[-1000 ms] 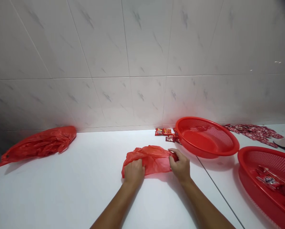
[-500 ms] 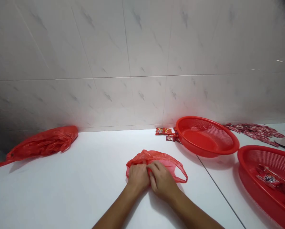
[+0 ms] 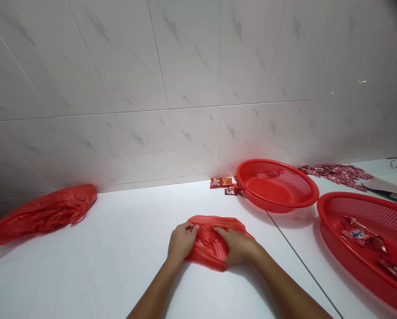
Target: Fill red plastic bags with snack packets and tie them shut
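Observation:
A thin red plastic bag (image 3: 208, 241) lies crumpled on the white table between my two hands. My left hand (image 3: 181, 241) pinches its left edge, thumb on top and the other fingers curled. At the bag's right side, my right hand (image 3: 240, 246) grips the film, its thumb stretched over the top and its fingers partly hidden by folds. Whether anything lies inside the bag cannot be made out.
A bunched red plastic bag (image 3: 48, 212) rests at the far left. Small red packets (image 3: 221, 182) lie beside a red basket (image 3: 271, 206). A nearer red basket (image 3: 338, 248) contains several wrapped packets (image 3: 361, 235). More packets (image 3: 338, 173) are spread along the tiled wall (image 3: 192, 146).
My hands have moved apart, from close together on the bag to its left and right sides. The bag's handle loop no longer shows at the right. The view has shifted slightly right.

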{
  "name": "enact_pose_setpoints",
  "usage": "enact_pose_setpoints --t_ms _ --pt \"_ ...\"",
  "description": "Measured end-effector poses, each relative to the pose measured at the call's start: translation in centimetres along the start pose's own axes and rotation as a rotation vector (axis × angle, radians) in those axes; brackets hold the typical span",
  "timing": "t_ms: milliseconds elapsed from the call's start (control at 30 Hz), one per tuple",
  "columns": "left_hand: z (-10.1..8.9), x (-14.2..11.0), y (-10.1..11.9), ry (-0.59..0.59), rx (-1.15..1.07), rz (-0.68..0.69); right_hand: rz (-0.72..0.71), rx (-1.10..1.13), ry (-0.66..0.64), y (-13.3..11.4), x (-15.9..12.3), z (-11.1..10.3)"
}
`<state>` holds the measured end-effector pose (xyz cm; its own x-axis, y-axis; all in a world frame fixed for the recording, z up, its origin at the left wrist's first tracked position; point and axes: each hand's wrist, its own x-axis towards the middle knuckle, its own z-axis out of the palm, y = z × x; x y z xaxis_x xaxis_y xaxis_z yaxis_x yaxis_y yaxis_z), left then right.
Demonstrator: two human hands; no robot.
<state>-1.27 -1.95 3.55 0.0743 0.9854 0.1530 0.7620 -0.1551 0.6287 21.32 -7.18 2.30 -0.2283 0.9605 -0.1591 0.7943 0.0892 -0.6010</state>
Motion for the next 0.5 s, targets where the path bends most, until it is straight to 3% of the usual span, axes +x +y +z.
enact_pose_setpoints --t_ms 100,233,267,333,400,433,500 --pt "-1.1 1.3 -1.3 0.066 -0.105 -0.019 0.018 -0.003 -0.039 0.2 0.0 -0.2" --pt "-1.2 0.5 -1.0 0.281 -0.146 0.035 0.037 0.052 0.001 0.4 0.4 0.4" --pt "-0.8 -0.2 -0.5 0.318 -0.157 0.125 0.048 0.060 -0.003 0.4 0.6 0.6" --pt "0.6 -1.9 0.8 0.327 -0.184 0.454 0.067 0.058 -0.018 0.4 0.9 0.8" --pt "2.2 -3.3 1.9 0.225 -0.179 0.838 0.043 0.036 -0.039 0.5 1.3 0.9" --pt "2.8 -3.7 2.2 0.159 -0.145 0.942 0.014 0.026 -0.042 0.7 1.4 0.9" --pt "3.4 -3.8 2.1 0.048 -0.027 0.923 -0.033 0.025 -0.034 1.2 1.4 0.8"
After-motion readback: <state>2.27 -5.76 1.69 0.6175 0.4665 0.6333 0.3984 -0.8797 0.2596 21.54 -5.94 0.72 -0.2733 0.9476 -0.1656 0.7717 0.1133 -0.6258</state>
